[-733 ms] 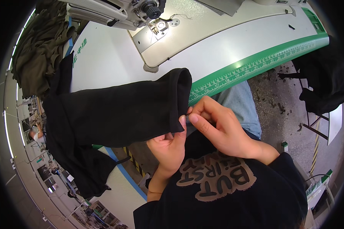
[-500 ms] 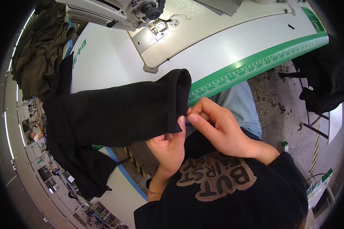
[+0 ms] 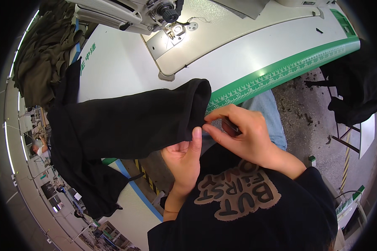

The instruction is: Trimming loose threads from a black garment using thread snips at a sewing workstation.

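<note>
A black garment (image 3: 121,121) lies over the table's front left edge, one tube-shaped part stretched toward me with its hemmed opening facing right. My left hand (image 3: 184,157) pinches the lower edge of that opening between thumb and fingers. Close beside it, my right hand (image 3: 247,136) has thumb and forefinger pressed together at the hem's edge; anything between these tips is too small to make out. A small dark, slim tool (image 3: 231,127) is tucked in the right palm, its kind mostly hidden by the fingers.
A lit sewing machine (image 3: 167,21) stands at the back of the white table (image 3: 117,62). A green ruler strip (image 3: 276,75) runs along the front edge. Dark olive cloth (image 3: 46,54) is heaped at far left. Black fabric (image 3: 356,92) hangs over a stand on the right.
My right hand has turned and shifted slightly right, bringing the dark tool in its palm into view. The left hand keeps its pinch on the hem, whose opening has shifted a little.
</note>
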The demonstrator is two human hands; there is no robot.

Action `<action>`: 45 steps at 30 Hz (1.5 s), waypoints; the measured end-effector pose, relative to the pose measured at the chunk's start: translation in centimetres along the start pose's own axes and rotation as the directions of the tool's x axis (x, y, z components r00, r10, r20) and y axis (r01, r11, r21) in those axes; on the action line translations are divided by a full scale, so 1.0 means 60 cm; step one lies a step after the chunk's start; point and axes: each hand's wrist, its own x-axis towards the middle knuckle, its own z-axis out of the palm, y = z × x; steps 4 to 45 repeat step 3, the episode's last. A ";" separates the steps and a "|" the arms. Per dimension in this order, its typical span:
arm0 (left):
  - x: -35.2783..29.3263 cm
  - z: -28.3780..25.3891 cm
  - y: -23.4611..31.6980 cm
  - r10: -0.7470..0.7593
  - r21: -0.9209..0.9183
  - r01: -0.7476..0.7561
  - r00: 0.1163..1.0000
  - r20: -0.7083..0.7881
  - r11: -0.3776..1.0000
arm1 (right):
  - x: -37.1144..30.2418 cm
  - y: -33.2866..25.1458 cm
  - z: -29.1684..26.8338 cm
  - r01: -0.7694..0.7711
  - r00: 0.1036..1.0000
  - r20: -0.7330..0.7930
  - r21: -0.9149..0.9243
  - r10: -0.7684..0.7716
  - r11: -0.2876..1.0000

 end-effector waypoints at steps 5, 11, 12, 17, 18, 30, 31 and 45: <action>-0.001 -0.008 -0.001 0.010 0.035 -0.012 0.998 0.057 0.999 | 0.000 0.004 -0.001 0.058 0.998 0.039 -0.093 -0.055 0.994; -0.001 -0.008 -0.001 0.010 0.035 -0.012 0.998 0.057 0.999 | 0.000 0.004 -0.001 0.058 0.998 0.039 -0.093 -0.055 0.994; -0.001 -0.008 -0.001 0.010 0.035 -0.012 0.998 0.057 0.999 | 0.000 0.004 -0.001 0.058 0.998 0.039 -0.093 -0.055 0.994; -0.001 -0.008 -0.001 0.010 0.035 -0.012 0.998 0.057 0.999 | 0.000 0.004 -0.001 0.058 0.998 0.039 -0.093 -0.055 0.994; -0.001 -0.008 -0.001 0.010 0.035 -0.012 0.998 0.057 0.999 | 0.000 0.004 -0.001 0.058 0.998 0.039 -0.093 -0.055 0.994; -0.001 -0.008 -0.001 0.010 0.035 -0.012 0.998 0.057 0.999 | 0.000 0.004 -0.001 0.058 0.998 0.039 -0.093 -0.055 0.994; -0.001 -0.008 -0.001 0.010 0.035 -0.012 0.998 0.057 0.999 | 0.000 0.004 -0.001 0.058 0.998 0.039 -0.093 -0.055 0.994; -0.001 -0.008 -0.001 0.010 0.035 -0.012 0.998 0.057 0.999 | 0.000 0.004 -0.001 0.058 0.998 0.039 -0.093 -0.055 0.994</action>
